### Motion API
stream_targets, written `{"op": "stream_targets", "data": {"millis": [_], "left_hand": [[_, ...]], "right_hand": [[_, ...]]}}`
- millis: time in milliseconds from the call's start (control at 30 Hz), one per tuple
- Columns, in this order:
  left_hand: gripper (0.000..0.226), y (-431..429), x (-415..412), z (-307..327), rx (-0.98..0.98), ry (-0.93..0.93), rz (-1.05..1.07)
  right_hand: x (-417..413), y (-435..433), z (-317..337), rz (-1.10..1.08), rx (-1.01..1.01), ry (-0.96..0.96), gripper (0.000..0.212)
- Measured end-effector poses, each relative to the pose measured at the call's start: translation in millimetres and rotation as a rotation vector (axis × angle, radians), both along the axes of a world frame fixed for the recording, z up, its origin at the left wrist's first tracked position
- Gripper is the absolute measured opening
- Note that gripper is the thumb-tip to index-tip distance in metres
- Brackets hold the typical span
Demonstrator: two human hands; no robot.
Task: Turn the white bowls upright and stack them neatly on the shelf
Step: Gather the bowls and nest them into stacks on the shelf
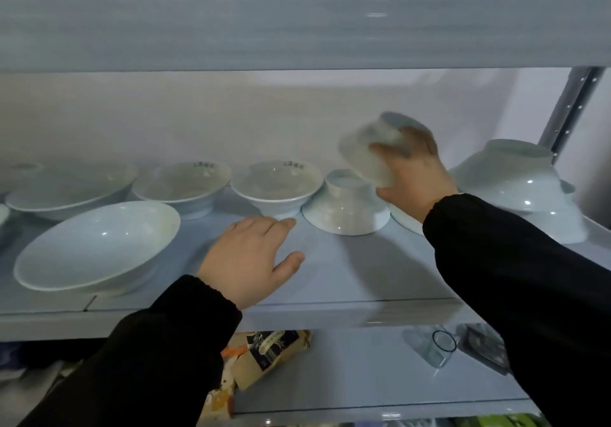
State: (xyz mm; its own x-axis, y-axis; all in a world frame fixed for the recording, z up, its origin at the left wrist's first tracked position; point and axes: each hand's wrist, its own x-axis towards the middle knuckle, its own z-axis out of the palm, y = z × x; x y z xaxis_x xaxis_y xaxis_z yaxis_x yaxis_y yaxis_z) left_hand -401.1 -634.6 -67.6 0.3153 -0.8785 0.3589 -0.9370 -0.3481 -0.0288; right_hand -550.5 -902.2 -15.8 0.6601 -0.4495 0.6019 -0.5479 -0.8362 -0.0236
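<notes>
Down on the lower shelf (pixel 347 370) lie a packet (pixel 267 357) and a glass (pixel 441 350), neither part of this job. Up on the bowl shelf (pixel 330 271), nearest us, the left hand (pixel 251 258) is spread flat, fingers straight, holding nothing, palm down just over the bare surface; I can't tell if it touches. Left of it, at the near edge, a wide bowl (pixel 96 248) sits mouth up, tipped a little toward us, with a back-left bowl (pixel 66 188) behind it, also mouth up as far as the blur allows. Further back comes the row: a left upright bowl (pixel 182 185) and a middle upright bowl (pixel 276 185), side by side, not nested. Right of them, an upside-down bowl (pixel 345 208) stands foot up. Above and just right of it, the right hand (pixel 413 175) has its fingers wrapped round a held bowl (pixel 367 152), lifted off the shelf and tilted, blurred, foot to the upper right. A sliver of a hidden bowl (pixel 405 220) peeks under that wrist; which way up, no telling. Far right, a top inverted bowl (pixel 509 175) is piled on a lower inverted bowl (pixel 558 225). My read: some turning is done, one bowl is mid-flip, at least three remain to turn, and I see no upright stack yet, so all the nesting remains.
</notes>
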Motion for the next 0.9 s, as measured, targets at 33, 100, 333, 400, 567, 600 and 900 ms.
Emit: {"op": "stream_targets", "data": {"millis": [33, 100, 333, 400, 567, 600, 900], "left_hand": [[0.073, 6, 5, 5, -0.014, 0.003, 0.004], [0.071, 18, 16, 16, -0.045, -0.009, 0.021], [0.068, 61, 46, 48, -0.203, -0.001, 0.072], [0.065, 69, 47, 51, -0.241, 0.002, 0.071], [0.065, 76, 47, 48, -0.172, 0.004, 0.047], [0.066, 77, 47, 47, -0.163, 0.008, 0.036], [0.064, 79, 48, 32, -0.118, 0.017, -0.007]], "right_hand": [[2, 8, 5, 0.045, 0.011, -0.142, 0.069], [5, 31, 17, 0.157, 0.117, -0.402, 0.066], [28, 93, 18, 0.498, 1.439, -0.844, 0.037], [38, 98, -7, 0.511, 1.711, -0.777, 0.042], [57, 121, -46, 0.342, 1.873, -0.665, 0.038], [60, 126, -49, 0.316, 1.869, -0.641, 0.036], [79, 150, -50, 0.206, 1.829, -0.498, 0.03]]}}
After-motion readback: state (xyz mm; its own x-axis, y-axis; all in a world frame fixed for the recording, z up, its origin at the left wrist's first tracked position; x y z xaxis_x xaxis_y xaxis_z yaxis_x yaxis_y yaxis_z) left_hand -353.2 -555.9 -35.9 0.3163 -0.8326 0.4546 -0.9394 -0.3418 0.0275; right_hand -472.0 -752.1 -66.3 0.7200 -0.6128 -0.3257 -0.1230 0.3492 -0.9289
